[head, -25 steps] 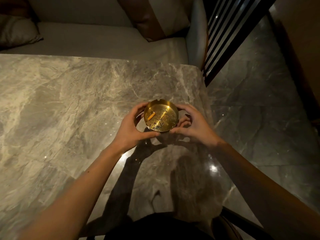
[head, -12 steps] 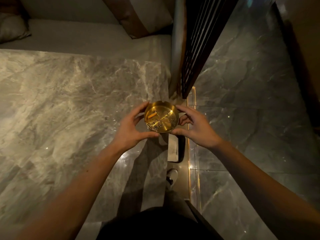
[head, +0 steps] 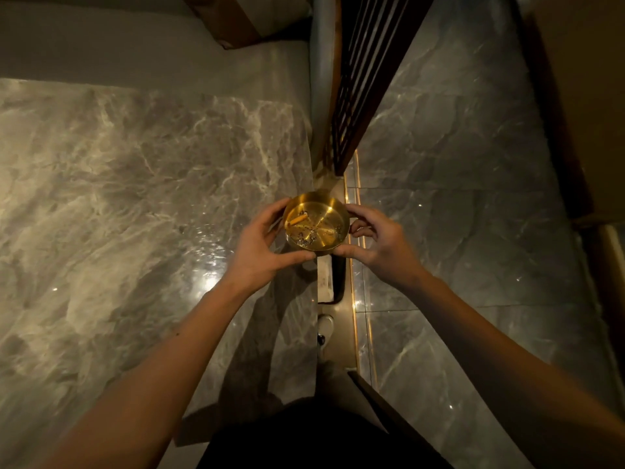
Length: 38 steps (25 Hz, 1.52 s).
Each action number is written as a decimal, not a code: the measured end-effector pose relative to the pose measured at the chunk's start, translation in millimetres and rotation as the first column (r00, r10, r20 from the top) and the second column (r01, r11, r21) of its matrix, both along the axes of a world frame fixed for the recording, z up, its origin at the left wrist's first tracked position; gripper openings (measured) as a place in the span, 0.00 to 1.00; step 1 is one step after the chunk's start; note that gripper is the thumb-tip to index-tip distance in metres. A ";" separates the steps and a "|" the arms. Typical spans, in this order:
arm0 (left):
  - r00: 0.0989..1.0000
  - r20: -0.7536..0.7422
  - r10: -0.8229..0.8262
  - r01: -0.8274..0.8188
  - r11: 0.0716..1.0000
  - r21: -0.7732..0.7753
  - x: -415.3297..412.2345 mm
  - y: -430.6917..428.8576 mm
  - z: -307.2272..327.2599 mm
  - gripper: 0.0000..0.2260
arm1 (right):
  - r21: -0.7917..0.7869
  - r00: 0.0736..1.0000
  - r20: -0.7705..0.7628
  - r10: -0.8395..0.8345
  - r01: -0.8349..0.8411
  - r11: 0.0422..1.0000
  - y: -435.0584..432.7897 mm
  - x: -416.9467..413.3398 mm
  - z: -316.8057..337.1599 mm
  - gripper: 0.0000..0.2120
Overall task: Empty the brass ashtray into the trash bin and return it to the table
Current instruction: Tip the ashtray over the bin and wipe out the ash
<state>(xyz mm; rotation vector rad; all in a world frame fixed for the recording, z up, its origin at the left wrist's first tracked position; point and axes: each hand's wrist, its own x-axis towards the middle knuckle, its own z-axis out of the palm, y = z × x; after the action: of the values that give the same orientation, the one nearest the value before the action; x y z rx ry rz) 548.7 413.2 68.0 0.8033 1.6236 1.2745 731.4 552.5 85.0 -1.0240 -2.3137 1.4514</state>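
Observation:
The round brass ashtray (head: 321,218) is held level in the air above the right edge of the grey marble table (head: 118,198). Inside it lie an orange cigarette butt (head: 297,219) and dark ash. My left hand (head: 260,245) grips its left rim with thumb below and fingers over the top. My right hand (head: 375,242) grips the right rim the same way. No trash bin is in view.
A pale sofa seat (head: 152,62) with a brown cushion (head: 233,25) lies beyond the table. A dark slatted wooden screen (head: 358,79) stands right of the sofa. Grey marble floor (head: 456,181) with a brass inlay strip (head: 353,265) spreads to the right. My shoe (head: 324,328) shows below the ashtray.
Both hands have lifted the ashtray off the table and carried it right, to the table's edge. The view has swung right, showing more floor.

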 end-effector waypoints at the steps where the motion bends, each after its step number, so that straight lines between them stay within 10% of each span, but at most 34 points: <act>1: 1.000 0.007 -0.009 0.009 1.000 -0.005 -0.6 3.3 -4.8 0.43 | -0.013 0.999 0.009 -0.033 0.033 0.999 -0.7 0.6 -2.9 0.35; 23: 0.987 0.094 0.130 -0.079 0.906 -0.416 134.9 97.0 -67.7 0.38 | -0.512 0.994 0.064 -0.088 0.109 0.852 91.7 114.2 -108.1 0.27; 38: 0.965 0.174 0.194 -0.054 0.802 -0.595 157.7 113.3 -220.0 0.27 | -0.648 0.978 0.183 -0.095 0.193 0.737 95.9 136.5 -267.0 0.26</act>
<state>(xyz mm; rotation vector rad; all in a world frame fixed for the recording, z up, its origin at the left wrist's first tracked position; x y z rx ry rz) 706.4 526.5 -151.9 0.1561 1.7592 0.8230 867.9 648.4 -182.0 -1.4757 -1.7300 2.2694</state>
